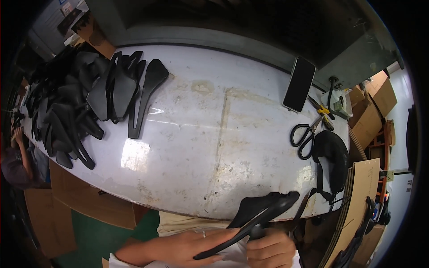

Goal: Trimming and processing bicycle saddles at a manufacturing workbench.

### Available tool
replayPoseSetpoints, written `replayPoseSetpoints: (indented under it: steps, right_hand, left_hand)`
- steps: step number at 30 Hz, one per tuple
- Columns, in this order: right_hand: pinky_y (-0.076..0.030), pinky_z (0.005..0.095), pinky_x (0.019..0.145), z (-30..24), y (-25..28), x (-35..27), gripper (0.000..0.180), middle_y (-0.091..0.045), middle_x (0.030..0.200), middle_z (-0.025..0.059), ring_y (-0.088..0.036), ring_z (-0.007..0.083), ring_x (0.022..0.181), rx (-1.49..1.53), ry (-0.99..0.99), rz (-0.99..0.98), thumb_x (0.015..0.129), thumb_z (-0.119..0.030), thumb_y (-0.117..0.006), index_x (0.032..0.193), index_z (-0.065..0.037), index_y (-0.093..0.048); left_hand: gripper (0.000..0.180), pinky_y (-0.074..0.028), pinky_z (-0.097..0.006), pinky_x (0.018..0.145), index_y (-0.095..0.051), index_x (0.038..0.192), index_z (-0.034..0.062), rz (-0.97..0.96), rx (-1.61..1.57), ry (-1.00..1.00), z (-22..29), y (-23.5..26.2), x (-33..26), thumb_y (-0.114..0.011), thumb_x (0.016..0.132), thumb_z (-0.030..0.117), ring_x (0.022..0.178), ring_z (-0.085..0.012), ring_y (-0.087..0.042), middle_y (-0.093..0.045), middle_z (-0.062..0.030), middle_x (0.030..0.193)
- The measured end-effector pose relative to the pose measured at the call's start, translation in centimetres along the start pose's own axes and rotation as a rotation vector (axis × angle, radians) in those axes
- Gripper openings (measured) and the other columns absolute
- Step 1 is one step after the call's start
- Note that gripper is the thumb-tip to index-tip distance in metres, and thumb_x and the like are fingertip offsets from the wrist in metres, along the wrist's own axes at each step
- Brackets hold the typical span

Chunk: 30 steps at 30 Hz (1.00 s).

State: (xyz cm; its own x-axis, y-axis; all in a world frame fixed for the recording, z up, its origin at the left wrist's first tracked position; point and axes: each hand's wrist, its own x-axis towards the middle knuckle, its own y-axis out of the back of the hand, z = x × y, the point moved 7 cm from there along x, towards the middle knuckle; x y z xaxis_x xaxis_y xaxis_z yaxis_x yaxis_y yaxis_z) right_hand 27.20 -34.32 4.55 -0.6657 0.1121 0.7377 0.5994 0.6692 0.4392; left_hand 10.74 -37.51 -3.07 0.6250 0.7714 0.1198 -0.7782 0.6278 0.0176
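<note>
A long black moulded plastic part [272, 211] lies slantwise over the table's near edge, close to my body. My left hand [190, 245] is closed on its lower end, with fingers along one side and a ring on one finger. Just to the right, my right hand [271, 251] is curled into a fist under the part. A short dark rounded piece shows above that fist; whether it belongs to the part or to something held is hidden. On the table's left side lies a big heap of similar black parts [67, 100], with a single one [149, 87] at its right edge.
The white table [192, 152] is stained. At its right lie a phone [299, 85], yellow-handled pliers [319, 106], black scissors [307, 137] and a black padded item with a strap [337, 156]. Cardboard [357, 201] stands at the right edge. Another person [20, 161] is far left.
</note>
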Motion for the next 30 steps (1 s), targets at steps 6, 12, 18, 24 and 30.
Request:
replayPoseSetpoints:
  steps: [6,12,18,24,30]
  right_hand:
    - [-0.062,0.0498,0.077,0.5,-4.9,0.8,0.016,-0.069,0.087,0.0161,-0.071,0.0342,0.078,0.409,0.172,0.15,0.09,-0.012,-0.072,0.089,-0.001,-0.061]
    - [-0.061,0.0441,0.065,1.1,-4.2,0.2,0.017,-0.066,0.075,0.0114,-0.068,0.0255,0.065,0.469,0.156,0.578,0.097,-0.013,-0.062,0.084,-0.004,-0.055]
    - [-0.056,0.0351,0.056,2.0,-3.3,-0.9,0.02,-0.063,0.072,0.0083,-0.062,0.0196,0.057,0.634,-0.084,0.997,0.096,-0.014,-0.065,0.083,-0.006,-0.051]
    - [-0.057,0.0395,0.059,2.1,-2.4,1.9,0.024,-0.063,0.07,0.0087,-0.064,0.0224,0.06,0.414,0.115,0.531,0.094,-0.013,-0.067,0.077,-0.005,-0.053]
    - [-0.058,0.0407,0.058,1.5,-2.1,-0.1,0.028,-0.062,0.066,0.0096,-0.065,0.023,0.058,0.661,0.193,0.617,0.093,-0.013,-0.069,0.072,-0.004,-0.055]
  left_hand:
    - [0.076,-0.053,-0.032,0.068,-0.024,0.159,-0.0044,0.16,-0.025,0.009,-0.8,-0.9,1.7,-0.066,0.097,0.004,0.076,-0.025,-0.068,-0.067,-0.0257,0.118]
    - [0.087,-0.045,-0.038,0.107,-0.011,0.163,-0.0005,0.128,-0.094,0.018,-1.7,-1.3,2.2,-0.059,0.091,-0.008,0.134,-0.0405,-0.053,-0.034,-0.0318,0.158]
    - [0.083,-0.043,-0.038,0.11,-0.011,0.162,-0.0009,0.126,-0.106,-0.028,-1.4,-1.6,2.8,-0.06,0.096,-0.002,0.141,-0.0411,-0.047,-0.031,-0.0318,0.159]
    - [0.073,-0.045,-0.032,0.104,-0.018,0.162,-0.001,0.217,-0.179,0.011,-1.6,-1.9,3.1,-0.059,0.1,0.0,0.133,-0.03,-0.055,-0.037,-0.0256,0.158]
    - [0.072,-0.05,-0.026,0.09,-0.017,0.162,0.0022,0.279,-0.6,0.277,-2.2,-2.0,1.6,-0.056,0.102,0.0,0.102,-0.0138,-0.062,-0.055,-0.0109,0.129]
